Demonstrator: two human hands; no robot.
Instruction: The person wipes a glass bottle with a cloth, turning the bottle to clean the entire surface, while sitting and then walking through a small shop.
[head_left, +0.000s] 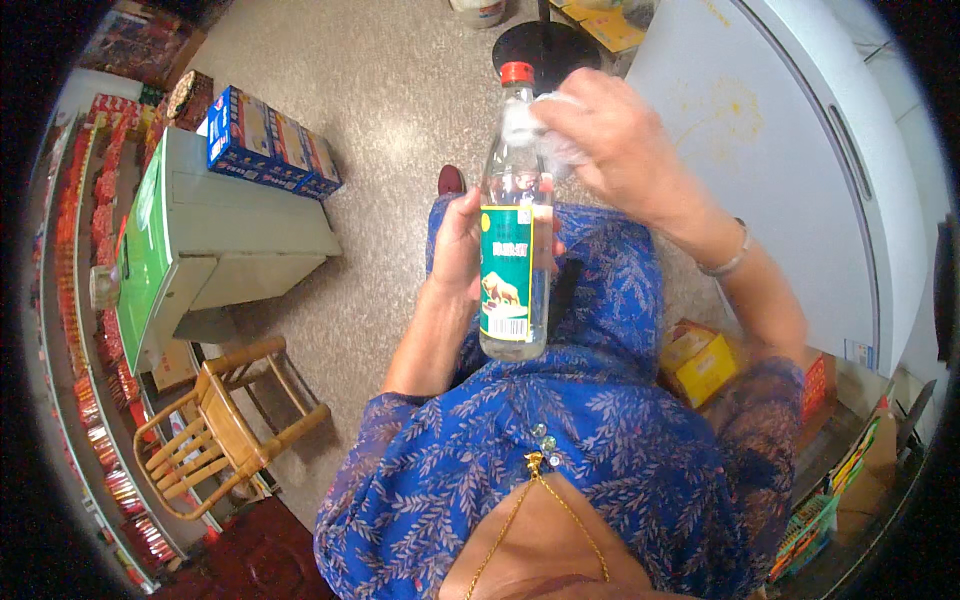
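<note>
A clear glass bottle (514, 247) with a red cap (517, 73) and a green, yellow-edged label is held upright before my chest. My left hand (459, 244) wraps around its middle from the left, and some fingertips show on the far side. Pinched in my right hand (611, 127) is a crumpled white tissue or cloth (559, 131), which touches the bottle's neck on its right side. The right hand is slightly blurred. Liquid inside the bottle is hard to make out.
A bamboo chair (225, 427) and a pale green-topped counter (247, 217) with blue boxes (274, 146) stand left, before stocked shelves (97, 337). A white freezer (765, 150) is on the right, with a yellow carton (697, 364) below. A black round stool (551, 52) stands ahead.
</note>
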